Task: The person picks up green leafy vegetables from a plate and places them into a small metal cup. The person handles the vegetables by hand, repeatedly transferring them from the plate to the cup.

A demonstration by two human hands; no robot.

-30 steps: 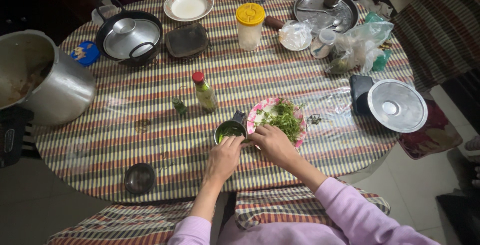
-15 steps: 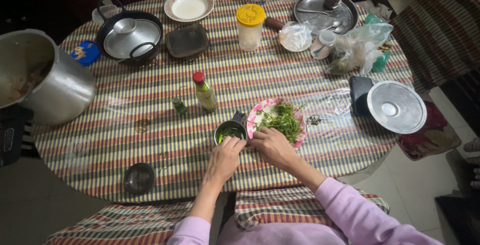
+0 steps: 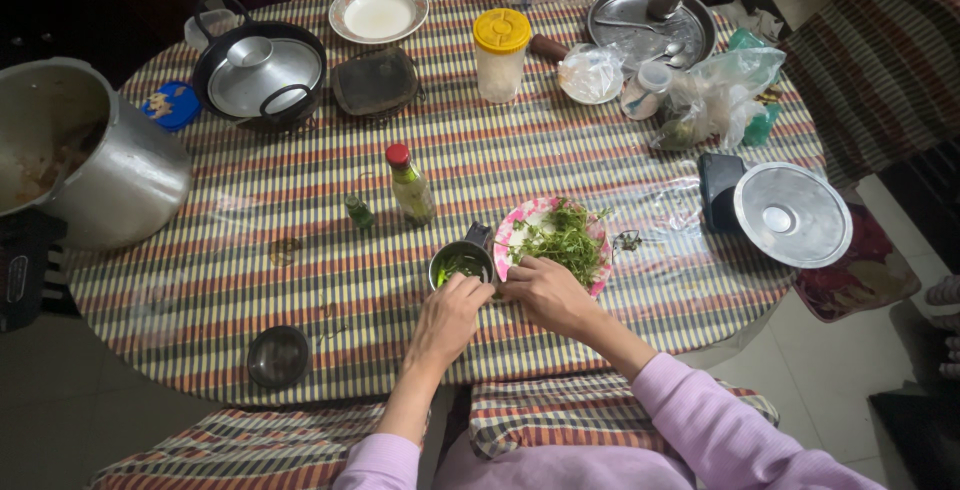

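Head view, seated at a round table [image 3: 300, 280] under a striped cloth.

Left hand [image 3: 447, 318]: fingers curled close together, tips at the near rim of a small steel cup [image 3: 461, 262] holding something green. Whether they pinch a sprig or only steady the rim, I cannot tell. The cup stands touching the left edge of the pink-rimmed plate [image 3: 520, 220], likely so that leaves need only a short transfer.

Right hand [image 3: 546, 293]: fingers drawn narrow, tips meeting the left hand's just at the near edge of the plate. It looks to be working a bit of stem between both hands; the piece itself is too small to make out.

Green herb sprigs [image 3: 567, 240] lie heaped on the right half of the plate, the left half bare. One stray sprig [image 3: 628, 242] sits on the cloth just beside the plate's right edge.

Surroundings:
- red-capped sauce bottle [image 3: 410, 185] upright, near the cup, with a small dark green bottle [image 3: 359, 212] to its left;
- large steel pot [image 3: 80, 155] at the table's far-left edge, open;
- lidded black pot [image 3: 258, 72] beyond, well apart from the hands;
- yellow-lidded jar [image 3: 500, 52] near the far side;
- steel lid [image 3: 792, 214] at the right, knob up;
- small dark round lid [image 3: 278, 355] near the left front edge.
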